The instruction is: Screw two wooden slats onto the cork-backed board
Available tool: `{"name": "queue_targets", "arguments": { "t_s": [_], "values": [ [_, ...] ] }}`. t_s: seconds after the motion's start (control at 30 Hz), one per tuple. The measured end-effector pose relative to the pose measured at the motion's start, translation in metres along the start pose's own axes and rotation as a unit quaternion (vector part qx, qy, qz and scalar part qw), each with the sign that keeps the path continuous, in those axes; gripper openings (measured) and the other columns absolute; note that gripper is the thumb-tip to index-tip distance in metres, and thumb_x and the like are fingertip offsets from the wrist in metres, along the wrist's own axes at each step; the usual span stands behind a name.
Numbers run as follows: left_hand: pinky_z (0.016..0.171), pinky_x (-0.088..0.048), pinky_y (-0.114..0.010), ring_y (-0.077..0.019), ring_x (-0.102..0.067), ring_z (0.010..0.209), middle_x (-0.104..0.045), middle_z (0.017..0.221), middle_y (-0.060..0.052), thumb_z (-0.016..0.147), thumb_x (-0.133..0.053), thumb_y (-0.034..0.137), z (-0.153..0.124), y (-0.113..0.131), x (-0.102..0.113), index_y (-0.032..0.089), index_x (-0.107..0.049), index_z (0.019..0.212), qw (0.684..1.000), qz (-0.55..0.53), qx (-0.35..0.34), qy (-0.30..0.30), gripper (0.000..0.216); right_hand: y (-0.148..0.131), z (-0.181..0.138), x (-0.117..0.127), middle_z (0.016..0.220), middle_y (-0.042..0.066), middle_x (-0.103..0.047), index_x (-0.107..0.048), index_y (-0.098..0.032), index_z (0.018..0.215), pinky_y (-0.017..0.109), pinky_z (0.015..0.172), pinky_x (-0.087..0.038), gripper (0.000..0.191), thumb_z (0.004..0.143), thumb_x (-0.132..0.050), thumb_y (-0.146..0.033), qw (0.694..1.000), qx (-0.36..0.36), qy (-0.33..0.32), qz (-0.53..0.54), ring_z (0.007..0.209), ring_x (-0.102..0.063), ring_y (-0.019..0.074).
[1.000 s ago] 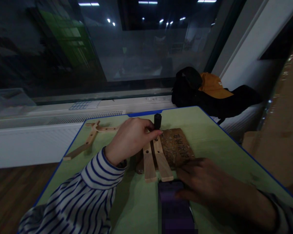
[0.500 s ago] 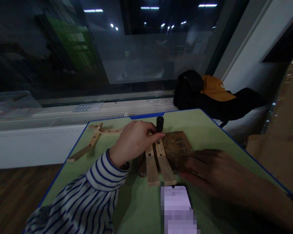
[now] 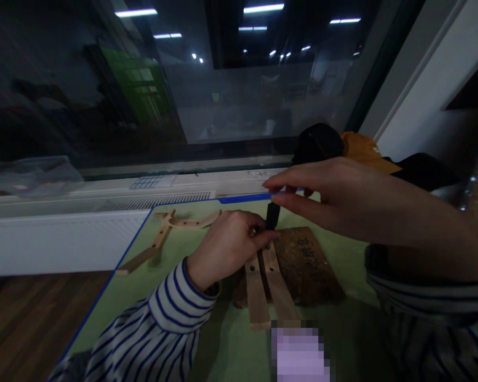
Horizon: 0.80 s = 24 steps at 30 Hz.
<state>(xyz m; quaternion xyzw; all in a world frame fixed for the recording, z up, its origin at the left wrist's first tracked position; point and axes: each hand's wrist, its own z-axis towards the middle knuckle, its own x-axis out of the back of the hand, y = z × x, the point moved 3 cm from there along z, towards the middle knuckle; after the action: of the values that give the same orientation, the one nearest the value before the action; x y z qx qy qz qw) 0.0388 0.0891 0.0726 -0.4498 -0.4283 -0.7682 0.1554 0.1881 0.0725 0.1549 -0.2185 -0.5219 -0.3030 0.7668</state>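
The left hand is reached in from the near left, its back turned up, its wrist slightly bent and its striped sleeve gathered behind it. Its thumb is stretched out to the right and its forefinger is curled opposite, so that the lower part of a black tool is pinched between them; the other fingers are tucked out of sight. The tool is held nearly upright, its top leaning a little to the right, its tip set at the upper part of the right strip.

The right hand is raised above and to the right of the left one, its forearm brought in from the right. Its fingers are bent and pointed left, with the thumb beneath them at the top of the tool; whether the tool is gripped there cannot be told.

Just below the left hand, the left strip is laid beside the right one, with a narrow gap left between them. Under the strips and to the right of the left hand, a brown slab is placed. Beyond the left hand, to its left, wooden parts are set on the table.
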Motion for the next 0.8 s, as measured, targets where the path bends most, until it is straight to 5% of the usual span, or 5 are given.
{"name": "queue_targets", "arguments": {
  "t_s": [0.53,0.8],
  "values": [
    [0.060,-0.041,-0.026,-0.0158,-0.065,0.066,-0.073,0.075,0.002,0.083,-0.057,0.040,0.000,-0.005,-0.001,0.023,-0.071,0.082,1.000,-0.013,0.012,0.008,0.022,0.011,0.000,-0.017,0.092,-0.003,-0.066,-0.062,-0.023,0.091,0.027,0.070,-0.041,0.013,0.084,-0.052,-0.021,0.997,0.024,-0.046,0.063,0.078,-0.060,0.0134],
    [0.059,-0.042,-0.026,-0.0169,-0.064,0.065,-0.073,0.077,-0.001,0.083,-0.055,0.040,-0.001,-0.007,0.000,0.020,-0.072,0.085,1.000,-0.009,0.023,-0.002,0.026,0.004,0.002,-0.017,0.096,-0.001,-0.065,-0.059,-0.024,0.112,0.028,0.075,-0.043,0.026,0.089,-0.047,-0.025,0.997,0.031,-0.065,0.041,0.086,-0.060,0.0151]
  ]
}}
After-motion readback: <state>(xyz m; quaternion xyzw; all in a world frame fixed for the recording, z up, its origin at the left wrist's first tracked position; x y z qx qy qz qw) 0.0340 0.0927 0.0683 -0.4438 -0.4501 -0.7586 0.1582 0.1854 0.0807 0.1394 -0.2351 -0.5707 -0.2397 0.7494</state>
